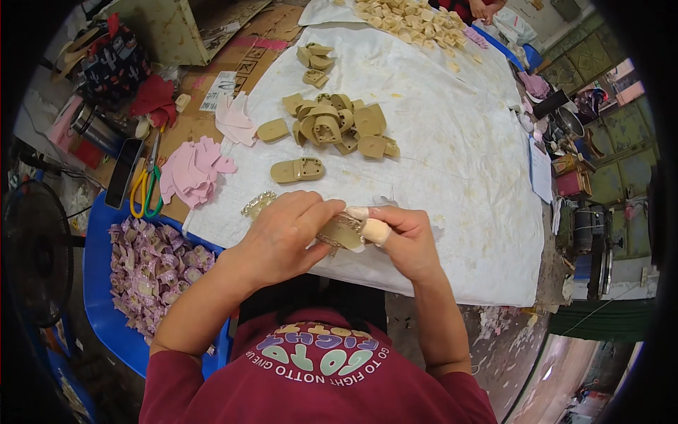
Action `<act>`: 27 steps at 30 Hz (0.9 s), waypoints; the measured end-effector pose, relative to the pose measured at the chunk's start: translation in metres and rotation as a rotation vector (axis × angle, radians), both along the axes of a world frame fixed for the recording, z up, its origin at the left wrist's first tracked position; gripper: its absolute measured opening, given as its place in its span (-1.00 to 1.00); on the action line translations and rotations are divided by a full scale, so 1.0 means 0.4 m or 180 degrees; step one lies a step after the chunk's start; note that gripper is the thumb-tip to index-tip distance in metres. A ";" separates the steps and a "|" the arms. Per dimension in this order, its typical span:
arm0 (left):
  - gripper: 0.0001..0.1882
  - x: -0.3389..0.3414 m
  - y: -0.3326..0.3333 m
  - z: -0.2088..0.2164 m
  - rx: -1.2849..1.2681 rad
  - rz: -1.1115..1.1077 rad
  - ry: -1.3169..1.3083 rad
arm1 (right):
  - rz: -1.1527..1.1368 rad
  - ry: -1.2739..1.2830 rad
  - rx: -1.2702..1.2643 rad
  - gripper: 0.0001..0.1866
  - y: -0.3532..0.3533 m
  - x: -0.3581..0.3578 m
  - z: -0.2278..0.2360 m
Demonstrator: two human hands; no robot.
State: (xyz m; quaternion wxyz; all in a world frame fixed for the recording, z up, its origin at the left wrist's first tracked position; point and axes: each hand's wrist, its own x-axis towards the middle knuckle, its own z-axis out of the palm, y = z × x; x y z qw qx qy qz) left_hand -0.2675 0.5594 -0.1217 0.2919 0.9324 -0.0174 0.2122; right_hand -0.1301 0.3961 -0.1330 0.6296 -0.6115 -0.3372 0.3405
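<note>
Both my hands meet at the near edge of the white-covered table [466,205]. Between them is a small, pale, sole-shaped piece with a glittery silver border [344,232]. My left hand [279,233] pinches it from the left, fingers bent over its top. My right hand [404,240], with beige coverings on thumb and forefinger, grips its right end. Just beyond my left hand lies another glittery piece [256,203], partly hidden. Farther off sit a tan moulded sole piece with holes [298,169] and a heap of similar tan heel-shaped pieces [328,121].
Pink fabric cutouts [191,172] lie left, near scissors with yellow and green handles [145,191] and a phone [123,172]. A blue bin [97,275] holds purple-patterned pieces [155,272]. Beside it stands a fan [35,254]. Cream pieces [417,22] and another person's hands [484,10] are far off.
</note>
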 end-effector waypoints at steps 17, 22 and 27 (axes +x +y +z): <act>-0.58 0.025 -0.065 -0.012 -0.1289 0.0972 0.0156 | -0.0229 0.0382 0.0090 -0.74 0.050 -0.016 0.019; -0.59 0.042 -0.089 -0.025 -0.1099 0.1340 -0.0210 | -0.0406 0.0522 0.0373 -0.71 0.064 -0.027 -0.013; -0.60 0.054 -0.085 -0.045 -0.1253 0.1626 -0.0004 | -0.0513 0.0676 0.0113 -0.71 0.083 -0.032 -0.015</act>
